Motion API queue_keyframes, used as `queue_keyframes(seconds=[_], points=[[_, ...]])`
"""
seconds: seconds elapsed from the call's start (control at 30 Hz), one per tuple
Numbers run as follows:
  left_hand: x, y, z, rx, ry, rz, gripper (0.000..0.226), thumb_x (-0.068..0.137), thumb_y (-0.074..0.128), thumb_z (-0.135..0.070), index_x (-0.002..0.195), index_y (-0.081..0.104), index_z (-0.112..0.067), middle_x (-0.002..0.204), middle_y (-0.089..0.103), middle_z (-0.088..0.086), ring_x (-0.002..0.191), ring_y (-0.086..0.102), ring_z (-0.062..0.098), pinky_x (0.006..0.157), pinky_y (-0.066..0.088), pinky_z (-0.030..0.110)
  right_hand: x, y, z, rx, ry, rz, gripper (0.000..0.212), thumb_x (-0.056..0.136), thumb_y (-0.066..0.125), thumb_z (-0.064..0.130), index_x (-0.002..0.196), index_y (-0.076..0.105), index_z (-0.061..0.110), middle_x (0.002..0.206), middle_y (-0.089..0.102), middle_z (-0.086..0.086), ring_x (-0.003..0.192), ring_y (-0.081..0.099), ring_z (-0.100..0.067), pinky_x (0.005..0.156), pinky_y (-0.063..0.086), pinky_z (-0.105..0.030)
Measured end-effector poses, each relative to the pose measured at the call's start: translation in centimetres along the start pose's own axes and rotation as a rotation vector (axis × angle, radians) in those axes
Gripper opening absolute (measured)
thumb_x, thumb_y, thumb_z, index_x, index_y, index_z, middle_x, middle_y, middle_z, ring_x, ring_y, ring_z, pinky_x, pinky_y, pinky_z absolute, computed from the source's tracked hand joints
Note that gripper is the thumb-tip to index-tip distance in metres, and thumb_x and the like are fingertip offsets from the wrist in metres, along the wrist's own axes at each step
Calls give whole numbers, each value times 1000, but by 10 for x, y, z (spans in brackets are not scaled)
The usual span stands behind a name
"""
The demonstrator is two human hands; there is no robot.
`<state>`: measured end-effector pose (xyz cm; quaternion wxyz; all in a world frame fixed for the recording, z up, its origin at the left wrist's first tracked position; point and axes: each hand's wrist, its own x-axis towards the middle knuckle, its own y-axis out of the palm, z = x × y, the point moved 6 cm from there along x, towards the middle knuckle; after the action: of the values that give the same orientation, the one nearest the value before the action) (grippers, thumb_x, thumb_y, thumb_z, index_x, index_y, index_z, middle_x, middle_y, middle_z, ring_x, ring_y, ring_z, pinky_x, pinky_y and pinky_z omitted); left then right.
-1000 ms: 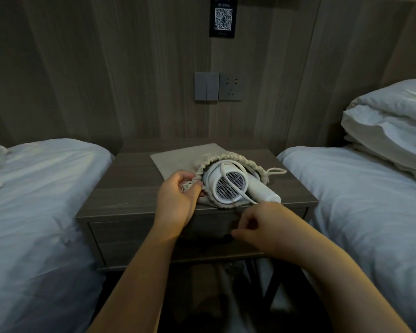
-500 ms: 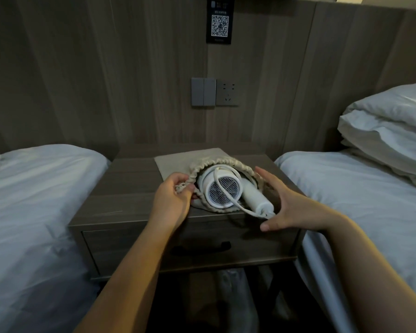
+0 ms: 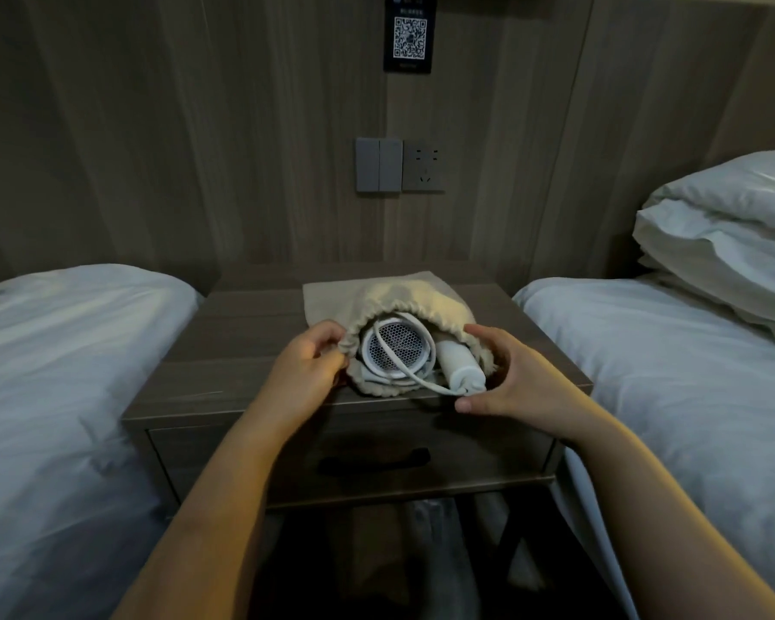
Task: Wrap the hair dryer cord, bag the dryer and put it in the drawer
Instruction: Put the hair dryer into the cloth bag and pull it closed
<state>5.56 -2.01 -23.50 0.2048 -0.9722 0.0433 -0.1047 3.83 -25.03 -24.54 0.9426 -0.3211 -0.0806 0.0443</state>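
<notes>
QR code (image 3: 409, 38) on wall plaque (image 3: 407, 67), text illegible

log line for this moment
dryer partly in bag | left hand pinches bag rim | right hand cups bag side | drawer closed

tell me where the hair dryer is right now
In the head view the hair dryer lies at centre on the nightstand, partly inside the open beige bag, between the left hand and right hand.
</notes>
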Motion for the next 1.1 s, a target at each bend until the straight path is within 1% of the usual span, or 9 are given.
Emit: queue_keyframes(seconds=[0.1,0.17,0.23,0.37,0.57,0.83,0.97,1.03,1.1], points=[[-4,-3,-2,64,26,47,15,89,49,-7,84,60,-17,90,63,13,81,56,22,77,43,35,1,-3,0,34,32,-246,60,57,87,23,110,59,23,98,64,6,85,60,-5,68,43,-11],[-7,-3,-4,105,46,49,16,89,51,-9,84,61,-21,89,63,5,82,57,17,75,43,32,0,-6,-5,83,68,-421,36,59,86,18,85,61,19,76,63,3,66,56,-7,54,39,-10],[-9,-4,-5,132,49,11,17,89,53,-12,81,60,-26,88,64,-4,82,58,14,72,43,29,-1,-6,-7,83,92,-478,31,60,85,19,75,58,17,66,58,1,58,50,-9,47,36,-13],[-8,-9,-4,196,38,-39,12,88,54,-18,91,59,-28,93,63,-8,82,59,13,71,45,29,-3,-10,5,-98,46,-325,45,59,85,31,91,55,23,89,58,0,78,54,-12,63,41,-22],[-6,-5,-6,170,92,-96,3,88,59,-26,87,57,-28,82,59,-10,75,53,5,60,36,23,-3,-2,31,-273,-118,-336,71,57,82,44,117,53,21,111,43,6,110,42,-14,91,34,-25],[-8,-8,-7,111,104,-83,8,93,52,-21,96,59,-19,87,59,-10,82,54,6,65,37,20,12,16,46,-318,-134,-501,50,59,83,40,95,60,15,97,46,6,96,41,-12,80,33,-21],[-7,-5,-9,87,102,-27,8,93,53,-21,89,57,-27,86,59,-11,82,53,5,66,37,20,14,20,46,-210,-51,-600,40,63,83,32,82,53,13,98,42,2,87,46,-12,69,35,-19],[-7,-5,-8,78,86,-37,12,92,53,-22,86,55,-32,88,58,-13,84,53,4,67,37,20,13,21,44,-186,-62,-609,40,63,83,31,83,53,13,101,40,3,87,45,-10,64,33,-11],[-7,-8,-6,100,59,-79,6,92,54,-25,92,57,-30,91,57,-15,87,53,2,68,39,20,11,20,41,-209,-87,-562,48,62,84,32,95,56,14,111,39,2,98,45,-11,75,37,-9]])
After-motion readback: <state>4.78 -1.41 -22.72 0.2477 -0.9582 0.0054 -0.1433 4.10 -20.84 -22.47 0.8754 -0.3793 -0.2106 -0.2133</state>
